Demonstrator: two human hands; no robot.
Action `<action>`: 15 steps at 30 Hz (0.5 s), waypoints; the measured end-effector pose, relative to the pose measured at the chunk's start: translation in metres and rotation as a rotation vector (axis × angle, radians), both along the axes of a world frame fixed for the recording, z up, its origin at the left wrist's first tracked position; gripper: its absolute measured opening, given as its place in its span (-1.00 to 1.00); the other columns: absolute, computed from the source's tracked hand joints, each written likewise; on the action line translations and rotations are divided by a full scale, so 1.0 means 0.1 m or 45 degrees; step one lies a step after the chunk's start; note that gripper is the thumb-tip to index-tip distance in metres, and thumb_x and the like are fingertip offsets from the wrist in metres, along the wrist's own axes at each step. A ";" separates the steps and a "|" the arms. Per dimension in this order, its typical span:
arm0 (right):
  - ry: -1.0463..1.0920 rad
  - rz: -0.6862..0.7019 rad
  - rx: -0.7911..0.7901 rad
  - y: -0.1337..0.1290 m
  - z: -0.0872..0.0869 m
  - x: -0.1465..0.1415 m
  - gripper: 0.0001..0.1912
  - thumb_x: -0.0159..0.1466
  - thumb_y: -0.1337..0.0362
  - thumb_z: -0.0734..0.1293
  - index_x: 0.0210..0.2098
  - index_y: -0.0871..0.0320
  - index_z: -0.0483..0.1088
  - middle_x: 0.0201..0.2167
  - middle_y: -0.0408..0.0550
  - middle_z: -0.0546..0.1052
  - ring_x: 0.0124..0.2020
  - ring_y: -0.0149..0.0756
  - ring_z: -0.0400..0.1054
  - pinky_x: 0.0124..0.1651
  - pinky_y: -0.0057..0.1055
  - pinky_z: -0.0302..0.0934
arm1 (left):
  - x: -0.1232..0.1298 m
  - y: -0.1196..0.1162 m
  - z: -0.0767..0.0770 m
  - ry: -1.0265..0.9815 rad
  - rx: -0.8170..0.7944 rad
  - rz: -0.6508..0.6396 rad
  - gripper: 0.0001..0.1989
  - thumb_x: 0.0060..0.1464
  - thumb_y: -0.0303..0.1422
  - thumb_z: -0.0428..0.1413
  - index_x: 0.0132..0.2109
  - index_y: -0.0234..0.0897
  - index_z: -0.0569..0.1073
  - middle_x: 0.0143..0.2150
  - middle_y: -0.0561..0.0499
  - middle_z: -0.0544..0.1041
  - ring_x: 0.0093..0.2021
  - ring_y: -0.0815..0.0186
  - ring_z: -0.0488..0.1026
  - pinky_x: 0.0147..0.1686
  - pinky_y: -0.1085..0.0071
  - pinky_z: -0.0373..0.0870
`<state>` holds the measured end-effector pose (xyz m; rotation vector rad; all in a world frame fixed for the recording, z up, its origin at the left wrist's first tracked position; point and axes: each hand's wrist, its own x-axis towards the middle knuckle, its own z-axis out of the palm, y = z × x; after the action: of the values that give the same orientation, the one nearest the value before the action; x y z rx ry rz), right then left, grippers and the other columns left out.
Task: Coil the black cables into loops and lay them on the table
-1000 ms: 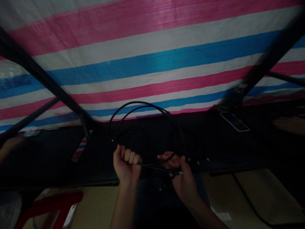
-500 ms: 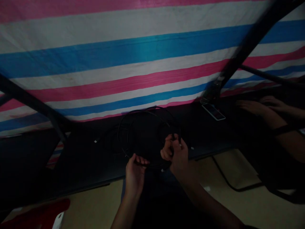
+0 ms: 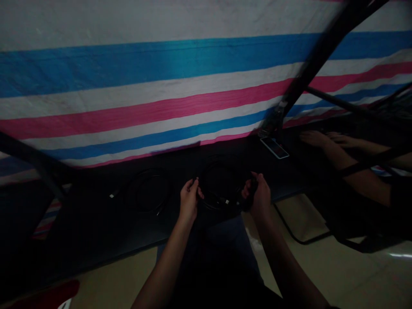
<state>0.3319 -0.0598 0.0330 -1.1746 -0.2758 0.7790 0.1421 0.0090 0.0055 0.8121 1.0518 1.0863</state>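
Note:
A coiled black cable [image 3: 216,162] spans the space between my two hands over the dark table. My left hand [image 3: 189,198] pinches the left side of the loop. My right hand [image 3: 259,195] is closed around the right side of the same coil, where the strands bunch darkly. A light metal plug [image 3: 227,201] shows at the lower part of the loop. Left of my left hand, a second coiled black cable [image 3: 149,169] lies on the table, with a pale connector [image 3: 112,196] at its left end.
A phone [image 3: 274,148] lies on the dark table [image 3: 128,234] at the right, beside a clear bottle [image 3: 272,120]. Another person's hands [image 3: 317,138] rest further right. Dark metal struts stand before a striped sheet [image 3: 161,103].
My hands have moved apart, my right hand rightward, and the held cable now forms a smaller, rounder coil. The view has shifted, so the surroundings appear further left.

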 end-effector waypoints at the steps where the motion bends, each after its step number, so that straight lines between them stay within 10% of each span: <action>1: -0.005 -0.003 -0.006 -0.01 -0.02 0.00 -0.49 0.16 -0.15 0.42 -0.10 0.08 0.37 -0.59 -0.37 0.33 -0.72 -0.53 0.14 -0.71 -0.55 0.05 | 0.02 0.02 -0.01 0.000 0.005 0.002 -0.51 0.08 -0.09 0.24 0.00 -0.37 0.44 -0.56 0.20 0.31 -0.60 0.44 0.26 -0.55 0.48 0.25; 15: 0.052 -0.134 0.010 -0.09 -0.16 0.25 -0.61 0.15 -0.03 0.46 -0.29 0.11 0.33 -0.48 -0.18 0.56 -0.49 -0.31 0.52 -0.48 -0.44 0.38 | 0.09 0.37 0.19 -0.079 0.093 -0.012 -0.62 0.09 -0.17 0.27 -0.02 -0.29 0.46 -0.58 0.25 0.18 -0.66 0.51 0.11 -0.67 0.57 0.10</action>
<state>0.3573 -0.0686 0.0173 -1.1551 -0.1816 0.7085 0.1511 0.0457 0.0243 0.8357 0.9602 1.1399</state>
